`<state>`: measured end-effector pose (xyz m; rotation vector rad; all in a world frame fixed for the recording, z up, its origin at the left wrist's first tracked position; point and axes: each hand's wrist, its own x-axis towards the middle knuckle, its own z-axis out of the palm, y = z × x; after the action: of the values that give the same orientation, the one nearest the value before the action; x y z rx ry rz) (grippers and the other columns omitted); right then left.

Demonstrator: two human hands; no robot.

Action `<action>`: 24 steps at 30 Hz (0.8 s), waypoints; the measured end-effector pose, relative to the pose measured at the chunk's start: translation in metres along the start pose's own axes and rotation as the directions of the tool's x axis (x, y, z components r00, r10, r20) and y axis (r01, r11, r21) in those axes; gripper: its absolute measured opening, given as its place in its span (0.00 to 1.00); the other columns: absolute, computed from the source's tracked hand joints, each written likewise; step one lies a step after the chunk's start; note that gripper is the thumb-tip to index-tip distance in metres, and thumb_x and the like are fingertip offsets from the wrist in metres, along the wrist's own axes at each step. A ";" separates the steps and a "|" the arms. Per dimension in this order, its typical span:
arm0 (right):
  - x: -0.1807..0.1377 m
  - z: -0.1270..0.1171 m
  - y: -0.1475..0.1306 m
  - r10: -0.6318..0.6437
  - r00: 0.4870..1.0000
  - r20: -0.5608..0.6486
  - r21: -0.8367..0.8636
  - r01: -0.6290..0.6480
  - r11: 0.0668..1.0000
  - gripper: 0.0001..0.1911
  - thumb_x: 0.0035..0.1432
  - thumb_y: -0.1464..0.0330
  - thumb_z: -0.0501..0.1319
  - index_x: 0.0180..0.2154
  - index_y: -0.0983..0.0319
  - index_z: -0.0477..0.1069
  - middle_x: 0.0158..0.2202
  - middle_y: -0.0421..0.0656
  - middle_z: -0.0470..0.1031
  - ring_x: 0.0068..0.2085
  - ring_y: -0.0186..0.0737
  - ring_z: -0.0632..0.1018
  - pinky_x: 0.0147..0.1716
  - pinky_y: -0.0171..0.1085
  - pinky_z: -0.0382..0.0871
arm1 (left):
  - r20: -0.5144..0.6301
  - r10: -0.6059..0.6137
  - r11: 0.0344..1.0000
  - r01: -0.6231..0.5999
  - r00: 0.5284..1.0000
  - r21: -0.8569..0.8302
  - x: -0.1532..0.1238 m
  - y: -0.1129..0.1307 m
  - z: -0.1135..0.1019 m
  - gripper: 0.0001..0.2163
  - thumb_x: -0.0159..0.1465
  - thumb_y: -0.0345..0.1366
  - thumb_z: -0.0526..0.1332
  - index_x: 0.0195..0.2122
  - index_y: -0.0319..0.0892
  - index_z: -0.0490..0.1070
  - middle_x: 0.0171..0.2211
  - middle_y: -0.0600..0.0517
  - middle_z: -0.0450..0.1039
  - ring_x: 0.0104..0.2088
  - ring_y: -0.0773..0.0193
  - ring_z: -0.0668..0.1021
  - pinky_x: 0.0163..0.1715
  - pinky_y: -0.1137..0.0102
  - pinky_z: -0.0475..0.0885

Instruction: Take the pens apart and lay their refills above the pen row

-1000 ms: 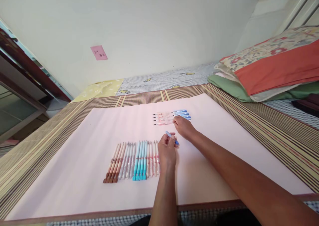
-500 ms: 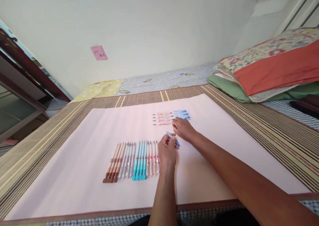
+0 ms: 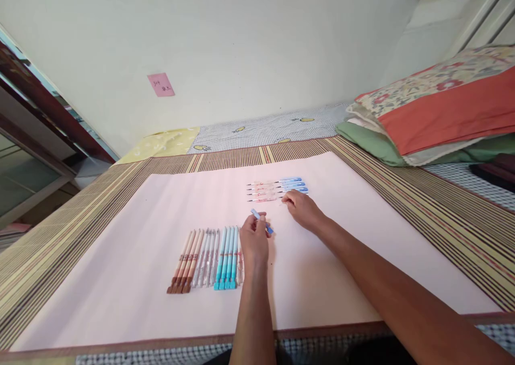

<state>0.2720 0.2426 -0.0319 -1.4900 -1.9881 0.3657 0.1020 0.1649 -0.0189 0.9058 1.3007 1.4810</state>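
Note:
My left hand point(image 3: 255, 236) pinches a short blue piece, like a pen cap point(image 3: 256, 214), above the pink sheet. My right hand point(image 3: 300, 206) is closed, fingertips pressed together by the near side of a row of slim pens point(image 3: 267, 189). These have dark tips on the left, pale patterned barrels and blue right ends. A faint pale bit shows at the right fingertips, too small to name. Left of my left wrist lie brown-and-pink pens point(image 3: 185, 263), clear-barrelled pens point(image 3: 206, 257), turquoise pens point(image 3: 227, 257) and red-patterned pens point(image 3: 240, 257), the last partly hidden by my left hand.
The pink sheet point(image 3: 132, 257) lies on a striped mat point(image 3: 96, 214). Folded bedding point(image 3: 446, 112) with a red-orange band is piled at the right. A pink note point(image 3: 161, 85) is stuck on the wall behind.
My left hand has moved left with the blue cap-like piece, covering more of the red-patterned pens. My right hand has shifted slightly right, widening the gap between the hands.

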 end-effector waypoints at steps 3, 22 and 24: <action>-0.001 0.002 -0.002 -0.010 1.000 0.028 -0.038 0.011 0.999 0.11 0.63 0.75 0.54 0.38 0.61 0.75 0.42 0.44 0.76 0.41 0.39 0.75 0.40 0.34 0.62 | -0.030 0.024 1.000 -0.025 0.999 -0.017 0.004 0.003 -0.007 0.19 0.56 0.49 0.67 0.39 0.38 0.77 0.24 0.54 0.72 0.20 0.71 0.69 0.23 0.73 0.62; -0.007 0.000 -0.040 0.064 0.994 -0.093 0.498 -0.009 0.867 0.06 0.61 0.65 0.59 0.33 0.59 0.69 0.30 0.40 0.74 0.31 0.38 0.72 0.33 0.37 0.66 | 0.081 0.007 0.994 -0.016 0.997 0.111 -0.016 0.012 0.013 0.12 0.60 0.45 0.65 0.37 0.41 0.78 0.23 0.53 0.71 0.22 0.67 0.70 0.26 0.71 0.65; -0.015 -0.005 -0.054 0.115 0.992 -0.050 0.699 -0.048 0.714 0.08 0.57 0.61 0.63 0.32 0.59 0.71 0.28 0.37 0.72 0.29 0.36 0.72 0.31 0.36 0.67 | 0.098 0.020 0.985 -0.037 0.995 0.170 -0.016 0.010 0.014 0.09 0.62 0.43 0.64 0.36 0.43 0.78 0.24 0.53 0.71 0.23 0.65 0.71 0.26 0.70 0.65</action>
<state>0.2362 0.2101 -0.0026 -1.0626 -1.4470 0.9545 0.1178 0.1540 -0.0055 1.0978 1.3643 1.3454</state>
